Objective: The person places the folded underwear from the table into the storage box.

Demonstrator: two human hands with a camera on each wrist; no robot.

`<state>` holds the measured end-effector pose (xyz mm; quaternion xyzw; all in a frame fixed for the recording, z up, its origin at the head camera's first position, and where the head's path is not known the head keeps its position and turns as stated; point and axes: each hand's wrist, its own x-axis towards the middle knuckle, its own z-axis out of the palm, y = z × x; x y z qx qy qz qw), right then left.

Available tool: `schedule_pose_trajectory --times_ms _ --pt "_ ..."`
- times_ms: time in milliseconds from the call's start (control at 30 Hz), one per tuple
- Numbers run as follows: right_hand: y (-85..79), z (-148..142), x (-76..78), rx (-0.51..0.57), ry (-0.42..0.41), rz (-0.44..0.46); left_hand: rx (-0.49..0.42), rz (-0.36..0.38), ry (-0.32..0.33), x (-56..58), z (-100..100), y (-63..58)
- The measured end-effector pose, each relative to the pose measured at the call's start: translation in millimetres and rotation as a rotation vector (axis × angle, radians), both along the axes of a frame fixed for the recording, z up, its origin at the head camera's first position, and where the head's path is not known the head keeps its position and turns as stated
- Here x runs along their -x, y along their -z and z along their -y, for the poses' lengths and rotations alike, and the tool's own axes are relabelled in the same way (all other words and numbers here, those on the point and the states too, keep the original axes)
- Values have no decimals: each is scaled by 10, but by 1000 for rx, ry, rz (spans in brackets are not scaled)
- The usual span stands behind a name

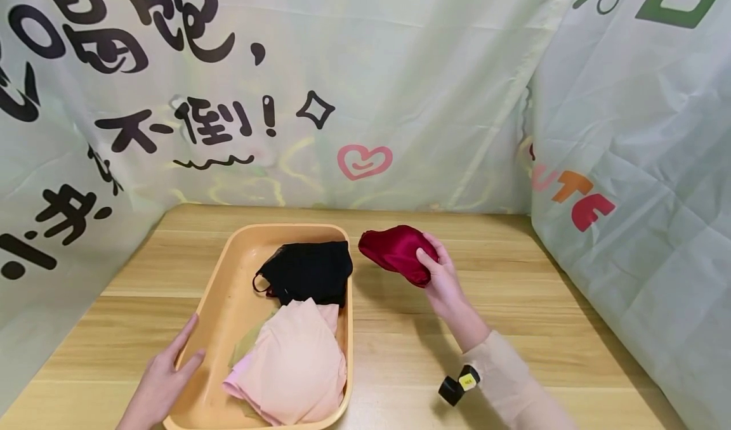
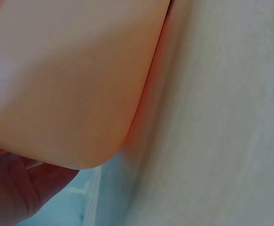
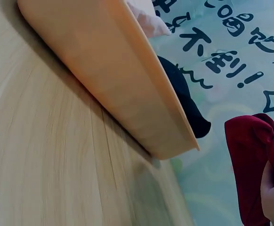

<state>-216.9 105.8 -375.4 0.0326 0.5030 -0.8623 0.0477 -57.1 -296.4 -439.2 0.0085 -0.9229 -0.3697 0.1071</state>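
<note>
My right hand (image 1: 442, 274) grips a dark red satin bra (image 1: 394, 250), folded into a cup shape, raised just past the right rim of an orange plastic tray (image 1: 214, 303). In the right wrist view the red bra (image 3: 247, 160) hangs from curled fingers. On the tray's left side, my left hand (image 1: 162, 373) holds the rim, thumb over the inside edge. Within the tray, a folded black bra (image 1: 311, 268) with a thin strap loop lies toward the back. A pale pink bra (image 1: 299, 360) lies in front of it, partly covering lilac and olive fabric.
The tray stands on a wood-grain table (image 1: 400, 354). Printed cloth curtains (image 1: 434, 100) enclose the table at the back and on both sides. A small black device with a yellow label (image 1: 467, 379) sits at the right wrist, beside the beige sleeve (image 1: 508, 379).
</note>
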Motion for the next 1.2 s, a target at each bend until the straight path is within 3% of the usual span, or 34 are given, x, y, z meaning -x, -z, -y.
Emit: schedule_pose_trajectory --times_ms 167,600,1200 --pt "14 85 -2 14 -6 -16 1 -14 -5 1 -9 -9" --pt "21 311 2 60 -54 -47 -1 40 -6 -8 -13 -16" --pt "45 778 23 88 -173 -106 20 4 0 -12 -5 -16"
